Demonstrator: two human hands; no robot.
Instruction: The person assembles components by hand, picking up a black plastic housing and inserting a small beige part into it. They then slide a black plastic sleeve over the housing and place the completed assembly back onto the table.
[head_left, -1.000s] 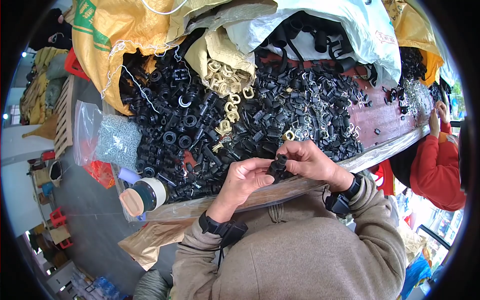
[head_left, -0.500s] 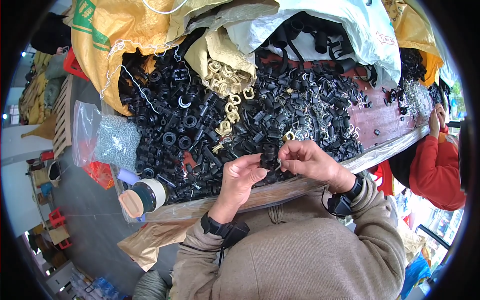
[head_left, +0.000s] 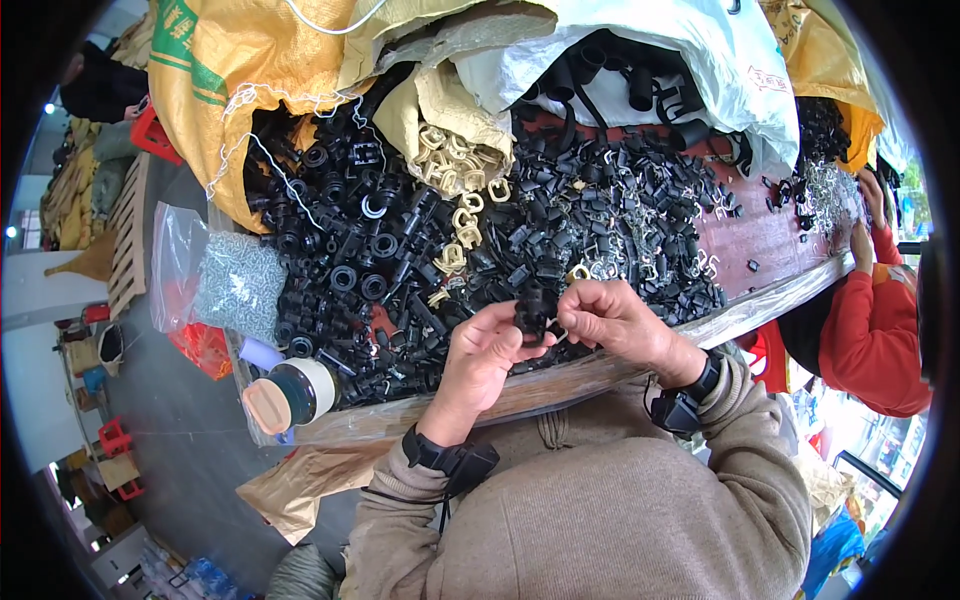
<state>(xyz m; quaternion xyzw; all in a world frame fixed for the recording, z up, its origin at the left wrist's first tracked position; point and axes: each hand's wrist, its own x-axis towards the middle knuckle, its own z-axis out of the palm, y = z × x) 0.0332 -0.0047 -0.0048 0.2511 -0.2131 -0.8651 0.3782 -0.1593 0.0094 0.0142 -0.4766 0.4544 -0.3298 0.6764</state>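
Note:
Near the front edge of the table, my left hand (head_left: 480, 365) is closed around a black plastic fitting (head_left: 530, 315). Its thumb and fingers grip the fitting's sides. Close beside it, my right hand (head_left: 615, 325) is pinched on a thin, pale metal clip (head_left: 560, 336), held against or very near the fitting; I cannot tell which. Beyond both hands spreads a heap of small black plastic pieces (head_left: 590, 200), with bent metal clips (head_left: 640, 262) mixed in. Larger black fittings (head_left: 375, 245) lie on the left, and cream-coloured rings (head_left: 467, 215) spill from a sack between the two heaps.
A wooden rim (head_left: 560, 380) runs along the table's front. At the left stand a lidded jar (head_left: 315, 385) and a clear bag of screws (head_left: 240, 285). An orange sack (head_left: 270, 50) and a white sack (head_left: 700, 50) line the back. A person in red sleeves (head_left: 870, 340) works at right.
The fitting has tilted and shifted slightly left in my left hand, whose fingers now curl beneath it. My right hand stays nearly in place, the clip now showing. The co-worker's hands have moved apart.

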